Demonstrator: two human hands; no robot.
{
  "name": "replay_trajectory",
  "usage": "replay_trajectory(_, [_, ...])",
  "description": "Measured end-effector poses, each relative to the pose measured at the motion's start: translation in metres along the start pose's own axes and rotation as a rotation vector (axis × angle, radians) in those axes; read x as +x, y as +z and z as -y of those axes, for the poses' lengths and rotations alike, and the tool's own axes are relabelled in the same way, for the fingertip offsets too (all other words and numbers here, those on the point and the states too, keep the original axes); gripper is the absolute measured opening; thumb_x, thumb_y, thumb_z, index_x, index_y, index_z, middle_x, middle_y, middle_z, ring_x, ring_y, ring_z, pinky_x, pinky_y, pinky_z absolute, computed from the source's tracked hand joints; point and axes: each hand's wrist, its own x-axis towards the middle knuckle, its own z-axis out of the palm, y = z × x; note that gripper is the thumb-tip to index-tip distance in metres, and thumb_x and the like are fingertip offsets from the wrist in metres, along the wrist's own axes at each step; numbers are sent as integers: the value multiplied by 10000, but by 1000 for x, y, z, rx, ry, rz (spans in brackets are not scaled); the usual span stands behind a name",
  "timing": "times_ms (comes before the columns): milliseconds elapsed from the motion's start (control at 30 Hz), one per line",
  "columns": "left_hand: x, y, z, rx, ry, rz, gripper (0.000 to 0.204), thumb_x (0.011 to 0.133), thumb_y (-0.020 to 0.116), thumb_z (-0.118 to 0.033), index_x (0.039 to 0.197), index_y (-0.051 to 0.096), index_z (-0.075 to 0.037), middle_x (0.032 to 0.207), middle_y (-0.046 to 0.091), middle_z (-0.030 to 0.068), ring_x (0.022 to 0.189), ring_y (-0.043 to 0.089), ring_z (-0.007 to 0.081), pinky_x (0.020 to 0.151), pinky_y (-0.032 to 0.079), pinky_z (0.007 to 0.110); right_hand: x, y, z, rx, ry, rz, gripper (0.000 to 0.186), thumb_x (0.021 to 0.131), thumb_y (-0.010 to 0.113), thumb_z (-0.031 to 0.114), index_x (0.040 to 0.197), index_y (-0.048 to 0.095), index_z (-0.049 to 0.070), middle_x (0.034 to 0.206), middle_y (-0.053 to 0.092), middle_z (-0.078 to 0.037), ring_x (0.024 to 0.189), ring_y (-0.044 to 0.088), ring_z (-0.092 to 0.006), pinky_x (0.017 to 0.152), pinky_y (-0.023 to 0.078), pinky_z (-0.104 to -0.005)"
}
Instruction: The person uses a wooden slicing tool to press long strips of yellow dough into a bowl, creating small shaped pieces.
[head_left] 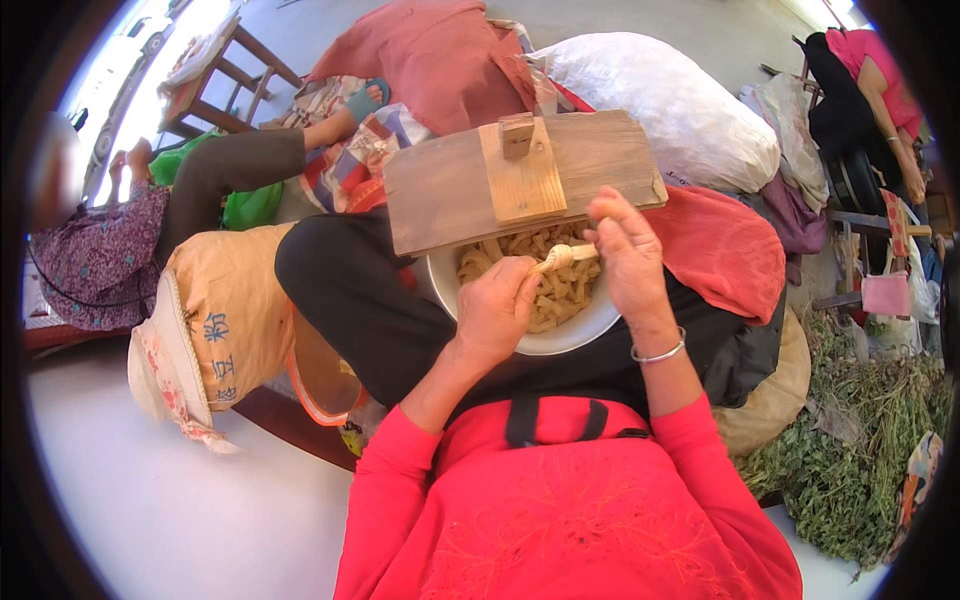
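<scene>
My left hand (493,308) is closed, pinching one end of a pale yellow strip with a knot in it (562,257); it looks like tofu skin. The strip's other end runs to my right hand (630,258), whose fingers are curled together at it, thumb side hidden in part. Below both hands is a white basin (565,345) on my lap, holding many similar yellowish pieces (550,310). A wooden board (430,195) lies across the basin's far side, with a lighter wooden piece (520,180) and a small block (516,137) on top.
A tan sack (245,280) and a pale hat (175,345) are at my left, near a seated person (235,170). Beyond the board lie a reddish cloth (420,60) and a full white sack (660,105). Dried green plants (850,440) and another person (880,90) are to the right.
</scene>
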Motion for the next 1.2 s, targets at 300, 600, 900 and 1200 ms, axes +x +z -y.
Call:
replay_trajectory(300, [31, -12, 1, 130, 143, 113, 107, 886, 626, -132, 925, 616, -32, 759, 607, 82, 644, 600, 262, 579, 460, 327, 27, 4, 46, -439, 388, 542, 269, 897, 650, 185, 1093, 625, 1, 823, 620, -19, 721, 550, -74, 650, 463, -223])
replay_trajectory(600, [73, -39, 42, -502, -396, 310, 163, 942, 551, -131, 1042, 598, -12, 753, 546, -20, 696, 495, 75, 627, 433, 252, 55, 16, 36, -621, 217, 430, 103, 899, 635, 137, 940, 666, 48, 723, 566, 43, 600, 503, -32, 532, 423, -195])
replay_trajectory(900, [92, -19, 79, -443, -425, 115, 119, 919, 570, -119, 941, 599, -6, 746, 579, 6, 686, 512, 88, 630, 428, 248, 74, 21, 2, -844, -12, 307, 145, 886, 620, 160, 948, 657, 35, 730, 617, -92, 691, 576, -179, 666, 468, -313])
replay_trajectory(1200, [71, -26, 57, 61, -333, -35, 163, 910, 574, -181, 950, 609, -27, 828, 641, 192, 793, 628, 330, 689, 478, 382, 39, 21, 20, -1283, -696, 248, 159, 840, 639, 193, 955, 663, 86, 980, 634, -90, 883, 593, -294, 737, 461, -376])
